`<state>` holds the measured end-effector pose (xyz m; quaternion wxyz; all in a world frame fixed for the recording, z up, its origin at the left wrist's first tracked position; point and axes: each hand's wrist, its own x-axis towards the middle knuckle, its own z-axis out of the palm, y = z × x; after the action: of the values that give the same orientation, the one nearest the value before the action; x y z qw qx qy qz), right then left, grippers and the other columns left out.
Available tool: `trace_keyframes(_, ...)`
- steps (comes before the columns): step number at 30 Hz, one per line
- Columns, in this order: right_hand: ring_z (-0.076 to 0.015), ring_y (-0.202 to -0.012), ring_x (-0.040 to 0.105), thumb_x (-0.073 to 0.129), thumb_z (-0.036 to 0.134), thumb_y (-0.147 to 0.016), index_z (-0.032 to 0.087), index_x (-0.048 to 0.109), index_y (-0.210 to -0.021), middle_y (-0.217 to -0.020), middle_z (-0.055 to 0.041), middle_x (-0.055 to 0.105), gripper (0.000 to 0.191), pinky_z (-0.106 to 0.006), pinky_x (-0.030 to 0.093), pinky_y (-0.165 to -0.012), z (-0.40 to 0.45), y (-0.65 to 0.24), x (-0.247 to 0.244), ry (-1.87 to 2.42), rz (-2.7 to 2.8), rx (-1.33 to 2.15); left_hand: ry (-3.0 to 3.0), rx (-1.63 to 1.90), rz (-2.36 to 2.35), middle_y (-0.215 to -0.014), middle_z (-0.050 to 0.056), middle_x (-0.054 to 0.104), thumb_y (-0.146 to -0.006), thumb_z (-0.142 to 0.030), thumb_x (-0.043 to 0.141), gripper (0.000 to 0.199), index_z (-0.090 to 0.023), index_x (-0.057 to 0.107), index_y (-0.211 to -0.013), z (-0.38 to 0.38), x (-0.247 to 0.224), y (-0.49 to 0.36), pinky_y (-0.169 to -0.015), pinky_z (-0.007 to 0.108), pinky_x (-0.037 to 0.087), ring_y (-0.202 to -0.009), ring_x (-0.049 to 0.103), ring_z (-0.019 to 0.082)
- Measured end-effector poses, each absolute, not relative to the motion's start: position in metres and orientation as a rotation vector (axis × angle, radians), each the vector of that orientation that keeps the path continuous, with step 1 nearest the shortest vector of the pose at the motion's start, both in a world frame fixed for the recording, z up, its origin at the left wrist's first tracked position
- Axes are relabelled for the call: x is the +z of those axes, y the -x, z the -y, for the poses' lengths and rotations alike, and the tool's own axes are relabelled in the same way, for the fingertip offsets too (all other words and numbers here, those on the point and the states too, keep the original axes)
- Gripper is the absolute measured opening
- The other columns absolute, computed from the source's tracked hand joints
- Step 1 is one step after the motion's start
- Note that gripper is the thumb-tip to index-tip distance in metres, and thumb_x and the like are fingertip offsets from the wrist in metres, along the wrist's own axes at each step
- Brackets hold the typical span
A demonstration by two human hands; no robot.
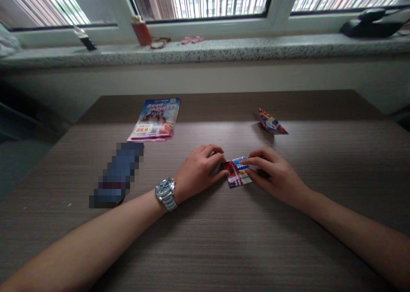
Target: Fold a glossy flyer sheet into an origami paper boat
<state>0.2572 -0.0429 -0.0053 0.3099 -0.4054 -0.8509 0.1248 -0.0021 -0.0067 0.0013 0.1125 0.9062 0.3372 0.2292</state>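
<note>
A small folded piece of printed paper (237, 175), red, blue and white, lies on the wooden table between my hands. My left hand (201, 168), with a silver watch (165, 190) on the wrist, pinches its left edge between thumb and fingers. On the right side, my right hand (273, 174) grips the upper right edge with thumb and fingertips. Beyond the right hand stands a folded paper boat (271, 123) made of similar printed paper. Parts of the folded paper are covered by my fingertips.
A stack of printed flyers (156, 119) lies at the back left of the table (198, 249). Nearer me is a blurred-out dark flat object (118, 172). On the stone windowsill (224, 50) sit a red case (141, 32), a small bottle (85, 39) and a black device (371, 25).
</note>
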Motion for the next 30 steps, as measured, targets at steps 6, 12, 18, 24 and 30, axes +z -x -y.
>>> trace_keyframes(6, -0.0259, -0.103, 0.063, 0.062, 0.029, -0.097, 0.028, 0.069, -0.119, -0.113, -0.0093, 0.069, 0.023, -0.043, 0.055, -0.087, 0.045, -0.2556, -0.0055, 1.009, 2.367, 0.353, -2.678, 0.676, -1.004, -0.122, 0.01, 0.065, -0.089, -0.037, 0.074, 0.024, -0.018, 0.063, -0.097, 0.0066, 0.0011, 0.0029, -0.094, 0.044, 0.053, -0.109, 0.063, 0.026)
trace_keyframes(12, -0.0257, -0.104, 0.064, 0.058, 0.028, -0.099, 0.029, 0.069, -0.124, -0.115, -0.0097, 0.069, 0.027, -0.043, 0.055, -0.088, 0.0438, -0.2586, -0.0044, 1.03, 2.401, 0.312, -2.703, 0.647, -0.889, -0.125, 0.009, 0.065, -0.095, -0.036, 0.066, 0.018, -0.019, 0.064, -0.1, 0.008, 0.0048, 0.0033, -0.098, 0.043, 0.052, -0.112, 0.062, 0.025)
trace_keyframes(18, -0.0262, -0.11, 0.063, 0.063, 0.029, -0.097, 0.029, 0.072, -0.118, -0.122, -0.0091, 0.069, 0.023, -0.045, 0.055, -0.093, 0.0424, -0.2595, -0.0039, 1.018, 2.382, 0.305, -2.695, 0.6, -0.645, -0.13, 0.008, 0.066, -0.101, -0.024, 0.055, 0.014, -0.019, 0.065, -0.108, 0.0104, 0.0082, 0.0024, -0.105, 0.04, 0.05, -0.12, 0.061, 0.022)
trace_keyframes(24, -0.0269, -0.113, 0.063, 0.059, 0.022, -0.098, 0.026, 0.071, -0.122, -0.123, -0.0122, 0.068, 0.027, -0.044, 0.053, -0.096, 0.0406, -0.2624, -0.0042, 1.044, 2.377, 0.293, -2.713, 0.564, -0.622, -0.127, 0.008, 0.067, -0.101, -0.026, 0.055, 0.019, -0.02, 0.067, -0.114, 0.009, 0.0058, 0.0033, -0.105, 0.04, 0.05, -0.118, 0.061, 0.022)
trace_keyframes(30, -0.0252, -0.116, 0.061, 0.053, 0.018, -0.101, 0.021, 0.068, -0.125, -0.125, -0.0132, 0.066, 0.029, -0.041, 0.053, -0.096, 0.0416, -0.2628, -0.0056, 1.032, 2.39, 0.334, -2.779, 0.529, -0.634, -0.126, 0.007, 0.067, -0.102, -0.026, 0.054, 0.023, -0.021, 0.067, -0.119, 0.0089, 0.0076, 0.0024, -0.097, 0.038, 0.05, -0.108, 0.062, 0.021)
